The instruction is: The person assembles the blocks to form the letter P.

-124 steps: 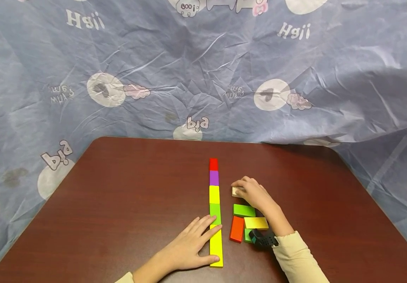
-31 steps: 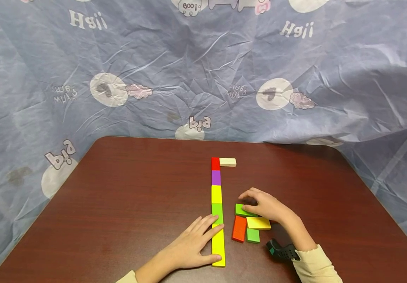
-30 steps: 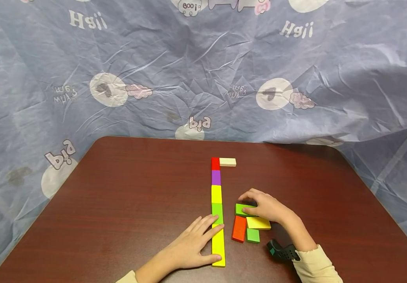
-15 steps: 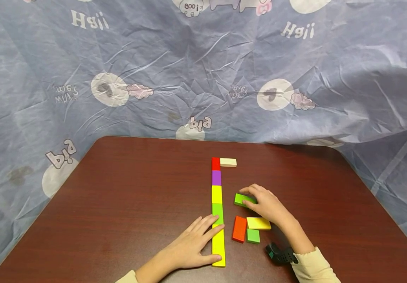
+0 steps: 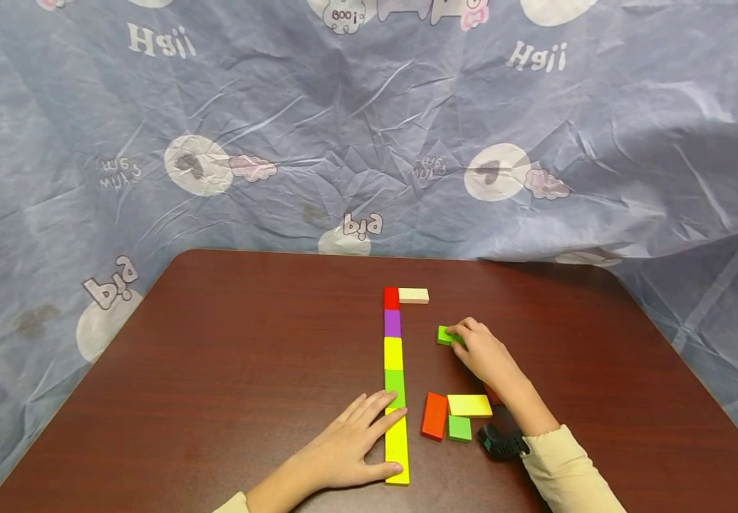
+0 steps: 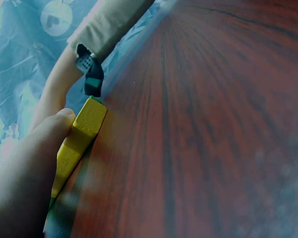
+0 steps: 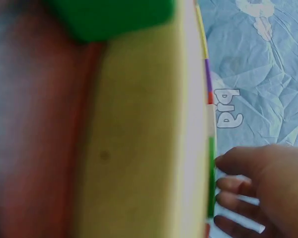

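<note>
My left hand (image 5: 350, 442) lies with fingers spread on a line of coloured blocks, touching the green block (image 5: 395, 377) and the near yellow block (image 5: 397, 445). The left wrist view shows its thumb against the yellow block (image 6: 89, 119). Farther along the line come another yellow block (image 5: 393, 353), a purple block (image 5: 392, 323) and a red block (image 5: 391, 298). My right hand (image 5: 484, 353) pinches a loose green block (image 5: 444, 336) between thumb and fingers, right of the line; the hand partly hides it. A cream block (image 5: 414, 295) extends rightward from the red one.
Nearer me, right of the line, sit an orange-red block (image 5: 434, 416), a yellow block (image 5: 469, 405) and a small green block (image 5: 459, 428). A reddish block (image 5: 492, 395) peeks out beside the right forearm. Beyond the brown table (image 5: 266, 320) hangs a printed blue-grey sheet (image 5: 318, 107).
The right hand has let go of the cream block, which now sits beside the red one. It has drawn the loose green block away from the group, toward the far side. The left hand stays put.
</note>
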Available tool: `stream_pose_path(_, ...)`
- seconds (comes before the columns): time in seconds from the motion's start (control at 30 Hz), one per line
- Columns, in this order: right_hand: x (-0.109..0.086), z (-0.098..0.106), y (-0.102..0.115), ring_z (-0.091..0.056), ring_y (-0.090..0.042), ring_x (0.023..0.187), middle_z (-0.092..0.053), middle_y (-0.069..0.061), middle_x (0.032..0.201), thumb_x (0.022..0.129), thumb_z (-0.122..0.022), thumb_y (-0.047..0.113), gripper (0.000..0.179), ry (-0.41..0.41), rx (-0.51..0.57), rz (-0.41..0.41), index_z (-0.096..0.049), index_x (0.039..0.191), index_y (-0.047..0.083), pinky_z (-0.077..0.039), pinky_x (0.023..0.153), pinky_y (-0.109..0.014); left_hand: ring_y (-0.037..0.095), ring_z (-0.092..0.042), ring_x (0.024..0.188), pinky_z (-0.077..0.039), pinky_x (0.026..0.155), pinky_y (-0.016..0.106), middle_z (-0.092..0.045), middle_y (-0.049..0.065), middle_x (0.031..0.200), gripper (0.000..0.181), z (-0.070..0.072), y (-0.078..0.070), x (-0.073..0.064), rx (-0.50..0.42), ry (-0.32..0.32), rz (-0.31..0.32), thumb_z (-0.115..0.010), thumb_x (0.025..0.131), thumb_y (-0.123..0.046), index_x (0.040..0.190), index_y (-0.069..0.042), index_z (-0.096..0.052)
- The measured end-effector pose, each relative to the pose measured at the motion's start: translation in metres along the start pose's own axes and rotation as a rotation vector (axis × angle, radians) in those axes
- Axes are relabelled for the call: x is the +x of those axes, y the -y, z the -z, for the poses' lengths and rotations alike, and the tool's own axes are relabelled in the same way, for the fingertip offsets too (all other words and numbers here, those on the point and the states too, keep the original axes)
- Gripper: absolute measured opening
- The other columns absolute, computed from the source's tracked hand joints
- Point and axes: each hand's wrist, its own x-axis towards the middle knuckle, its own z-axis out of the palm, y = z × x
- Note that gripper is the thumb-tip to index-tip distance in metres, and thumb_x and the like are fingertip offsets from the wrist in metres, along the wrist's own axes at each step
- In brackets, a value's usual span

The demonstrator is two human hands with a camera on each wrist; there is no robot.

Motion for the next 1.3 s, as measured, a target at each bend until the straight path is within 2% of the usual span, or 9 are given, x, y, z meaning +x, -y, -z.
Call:
stream_pose_path(0.23, 0.023, 0.004, -0.009, -0.045, -0.038, 0.114, -0.046, -0.020, 0.128, 0.089, -0.048, 0.008, 0.038, 0.098, -0.025, -0.108, -0.051, 0.126, 0.000, -0.045, 0.087, -0.055, 0.015, -0.025, 0.137, -0.028, 0.110, 0.042, -0.025, 0.002, 0.149, 0.069, -0.001, 0.000, 0.000, 0.008, -0.013, -0.005, -0.031, 0.088, -0.063, 0.143, -0.021, -0.028)
stream_pose_path(0.47, 0.047, 0.001, -0.014, -0.037, -0.040, 0.127, -0.039, -0.021, 0.138, 0.089, -0.041, 0.007, 0.044, 0.159, -0.027, -0.139, -0.043, 0.132, 0.000, -0.035, 0.101, -0.054, 0.016, -0.024, 0.138, -0.028, 0.110, 0.042, -0.024, 0.002, 0.150, 0.069, -0.002, -0.001, 0.000, -0.009, 0.002, -0.009, -0.030, 0.088, -0.064, 0.143, -0.022, -0.027)
stream_pose_path(0.63, 0.059, -0.003, -0.011, -0.031, -0.038, 0.131, -0.035, -0.020, 0.142, 0.091, -0.038, 0.006, 0.045, 0.179, -0.023, -0.145, -0.039, 0.136, 0.001, -0.031, 0.104, -0.053, 0.015, -0.024, 0.138, -0.027, 0.111, 0.041, -0.024, 0.002, 0.149, 0.069, -0.002, -0.001, 0.000, -0.007, 0.003, -0.005, -0.030, 0.088, -0.064, 0.143, -0.022, -0.027)
stream_pose_path(1.03, 0.069, -0.013, -0.006, -0.030, -0.036, 0.133, -0.035, -0.019, 0.142, 0.092, -0.037, 0.007, 0.045, 0.170, -0.030, -0.131, -0.038, 0.137, 0.004, -0.029, 0.105, -0.054, 0.015, -0.024, 0.137, -0.027, 0.111, 0.042, -0.025, 0.002, 0.149, 0.069, 0.000, 0.001, 0.000, -0.011, -0.001, -0.003, -0.032, 0.088, -0.063, 0.143, -0.022, -0.028)
stream_pose_path(1.3, 0.069, -0.013, -0.004, -0.027, -0.036, 0.134, -0.032, -0.016, 0.144, 0.092, -0.036, 0.009, 0.046, 0.190, -0.018, -0.168, -0.036, 0.139, 0.007, -0.026, 0.105, -0.058, 0.015, -0.024, 0.138, -0.026, 0.111, 0.042, -0.024, 0.002, 0.150, 0.069, 0.000, 0.001, 0.000, -0.029, 0.011, 0.008, -0.031, 0.088, -0.064, 0.143, -0.023, -0.027)
